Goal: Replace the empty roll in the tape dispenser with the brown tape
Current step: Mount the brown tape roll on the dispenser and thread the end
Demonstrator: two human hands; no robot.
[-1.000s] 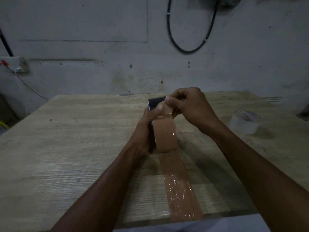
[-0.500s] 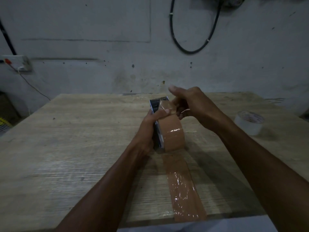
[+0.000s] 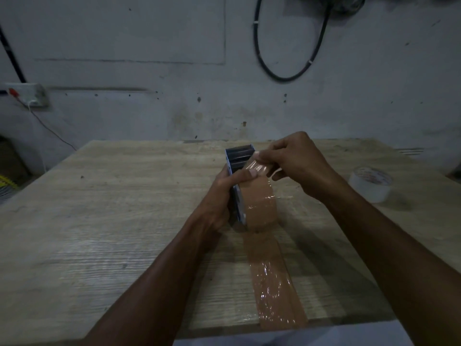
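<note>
Standing by the tabletop [image 3: 104, 221], I saw the person's left hand [image 3: 219, 196] wrapped round the dispenser [image 3: 238, 158], thumb laid across the top of the brown tape [image 3: 259, 208], which already sat on the dispenser's side at the centre of the tabletop. The right hand [image 3: 296, 166] was closed in a pinch on the tape's free end at about twelve o'clock from the roll, just short of the toothed blade. A second earlier that hand had been pressing the end down against the roll; half a second earlier its fingers had lifted and opened; by this moment it had caught the end again and drawn it toward the front of the dispenser. I judged that the swap itself was done and only the threading of the end to the cutter remained.

A long brown strip [image 3: 274, 283] lay stuck flat on the tabletop, running from under the roll toward six o'clock and out past the near edge, where it was cut off from sight. At three o'clock, well apart, stood a white roll [image 3: 371, 183]; whether it was the empty one I could not tell in the dim light. The dispenser's handle and hub were hidden behind the left hand and the roll.
</note>
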